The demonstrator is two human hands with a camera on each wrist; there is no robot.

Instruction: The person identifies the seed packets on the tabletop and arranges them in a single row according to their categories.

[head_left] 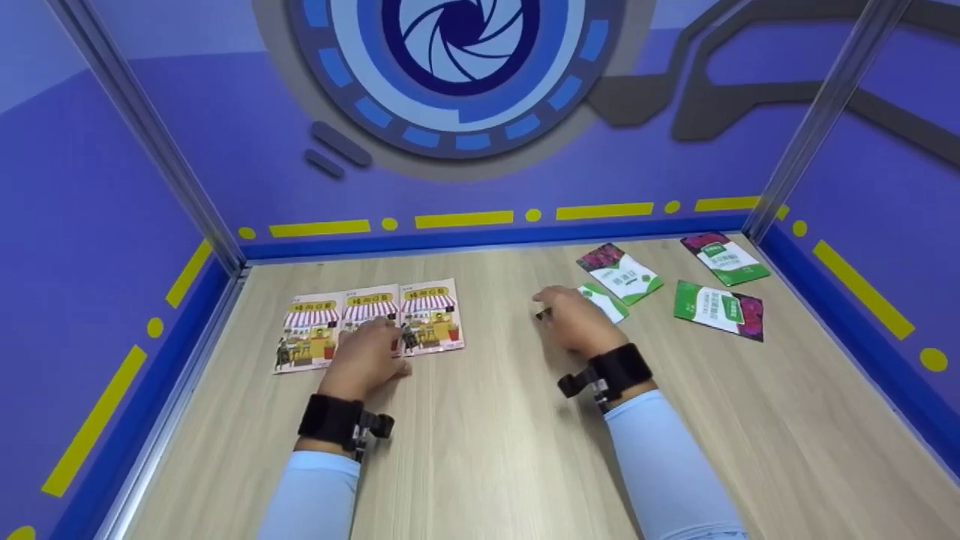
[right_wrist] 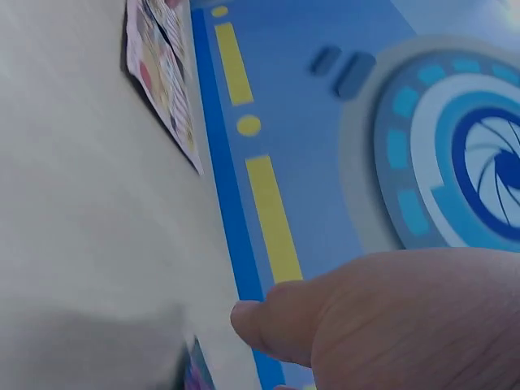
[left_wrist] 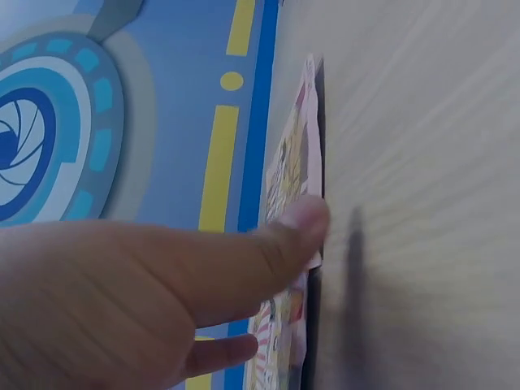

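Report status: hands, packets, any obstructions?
Left hand over middle pink packet. Right hand over green-and-white packet. Three pink packets in a row. Nothing visibly blocking either hand.

Table (head_left: 480, 450): pale wood grain, a metal rail (head_left: 175, 409) along its left edge
Back wall (head_left: 210, 135): violet-blue beyond the far edge, lighter in its upper left, bearing a large round emblem (head_left: 459, 71) with aperture blades
Side walls: left wall (head_left: 67, 225) and right wall (head_left: 885, 202), both blue to violet
Far corners: silvery left post (head_left: 152, 139), matching right post (head_left: 823, 120)
Trim: yellow dashes and dots (head_left: 463, 220) above a deeper blue band (head_left: 405, 247) at the far edge
Light: soft, pale sheen toward the near edge's middle
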